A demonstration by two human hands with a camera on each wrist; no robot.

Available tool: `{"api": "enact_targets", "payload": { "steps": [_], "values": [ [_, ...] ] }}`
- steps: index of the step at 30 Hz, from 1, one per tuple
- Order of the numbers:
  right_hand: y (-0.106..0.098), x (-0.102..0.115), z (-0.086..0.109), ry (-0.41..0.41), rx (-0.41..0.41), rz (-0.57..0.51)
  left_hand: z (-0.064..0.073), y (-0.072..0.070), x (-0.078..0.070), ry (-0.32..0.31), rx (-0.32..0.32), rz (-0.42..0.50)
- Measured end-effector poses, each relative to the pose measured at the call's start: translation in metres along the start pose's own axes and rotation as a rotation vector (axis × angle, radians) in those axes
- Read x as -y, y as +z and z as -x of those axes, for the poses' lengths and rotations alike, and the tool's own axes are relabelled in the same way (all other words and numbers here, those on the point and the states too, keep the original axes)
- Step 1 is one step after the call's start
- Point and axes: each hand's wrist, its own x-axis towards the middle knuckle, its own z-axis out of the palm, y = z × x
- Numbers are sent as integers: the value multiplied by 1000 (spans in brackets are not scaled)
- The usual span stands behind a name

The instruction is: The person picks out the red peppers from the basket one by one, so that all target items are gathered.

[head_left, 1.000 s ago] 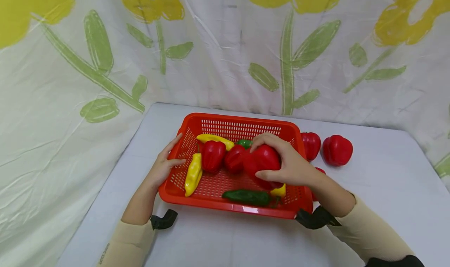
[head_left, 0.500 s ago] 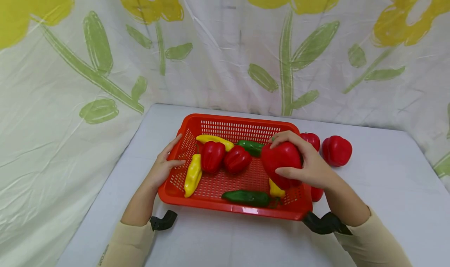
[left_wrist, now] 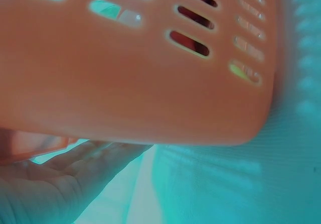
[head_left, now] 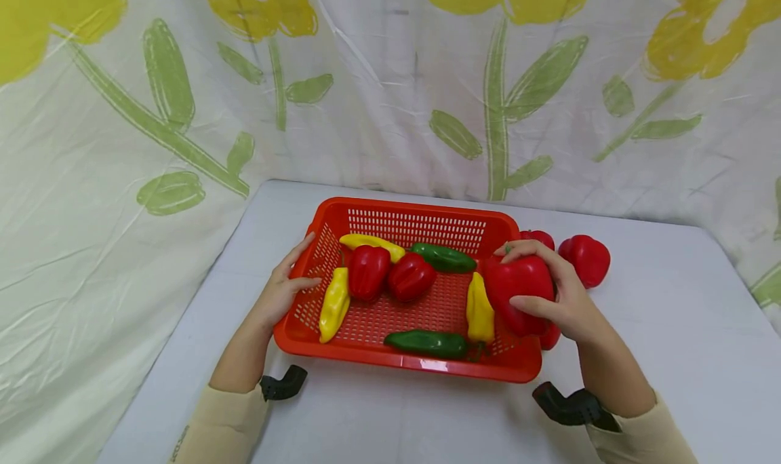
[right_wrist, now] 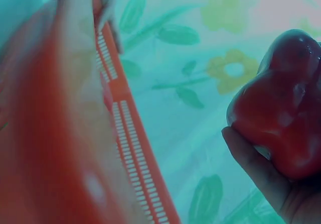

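My right hand (head_left: 561,298) grips a large red bell pepper (head_left: 517,294) over the right rim of a red slotted basket (head_left: 366,357). In the right wrist view, the bell pepper (right_wrist: 288,103) shows its lobes, with a finger against its side. At the basket's left side my left hand (head_left: 279,296) holds the rim, thumb over the edge and fingers along the outside; the left wrist view shows the basket wall (left_wrist: 125,93) close up. Inside lie two red bell peppers (head_left: 369,272), yellow peppers (head_left: 335,306) and green peppers (head_left: 427,342).
On the white table (head_left: 659,328), right of the basket, several more red bell peppers (head_left: 584,259) lie, some partly hidden by the right hand and the held pepper. A flower-printed curtain (head_left: 390,125) hangs behind the table. A black strap mount (head_left: 573,406) sits on the right wrist.
My right hand has carried the red bell pepper rightward from over the basket's middle to its right rim, uncovering the yellow and green peppers beneath. The left hand stays at the basket.
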Motion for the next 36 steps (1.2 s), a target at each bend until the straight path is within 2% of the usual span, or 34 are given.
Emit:
{"api": "enact_targets", "payload": {
  "steps": [12, 21, 28, 36],
  "values": [
    [-16, -7, 27, -1, -118, -106, 0, 0, -2, -15, -10, -4],
    [-25, -28, 38, -142, -149, -210, 0, 0, -3, -12, -13, -22],
    [-36, -36, 50, -185, -174, -269, 0, 0, -2, -11, -11, -25],
    [-53, -44, 66, -158, -232, -271, 1, 1, -1, -11, -9, -12]
  ]
}}
